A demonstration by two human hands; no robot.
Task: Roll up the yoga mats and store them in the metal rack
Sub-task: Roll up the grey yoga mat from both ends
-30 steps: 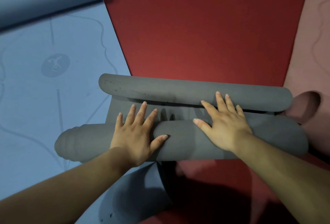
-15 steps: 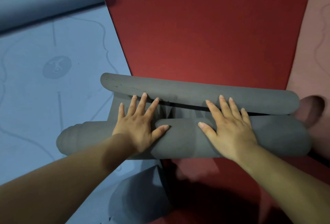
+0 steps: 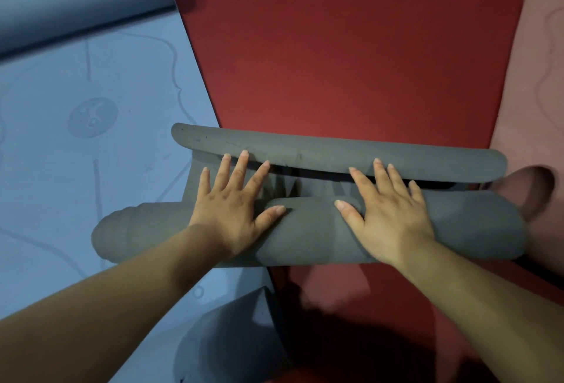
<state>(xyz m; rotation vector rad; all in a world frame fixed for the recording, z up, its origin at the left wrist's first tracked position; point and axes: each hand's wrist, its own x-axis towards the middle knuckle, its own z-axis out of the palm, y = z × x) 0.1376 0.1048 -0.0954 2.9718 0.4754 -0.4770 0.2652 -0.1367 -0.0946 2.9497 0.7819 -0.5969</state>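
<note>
The red mat point(image 3: 351, 62) fills the upper middle of the frame and runs down to the bottom edge. The blue mat point(image 3: 61, 184) lies flat over the left side, with faint line drawings on it and its far end rolled up in the upper left corner. The pink mat point(image 3: 537, 92) shows along the right edge.

The grey mat point(image 3: 305, 236) lies across the middle of the frame, over the edge where blue and red meet. It is mostly rolled: the thick roll sits toward the lower side, its left end on the blue mat and its right end near the pink one. The grey mat's loose far edge curls up just above the roll.

The left hand point(image 3: 232, 208) and right hand point(image 3: 390, 214) press flat on the roll, side by side, fingers straight and spread, fingertips touching the curled edge.
</note>
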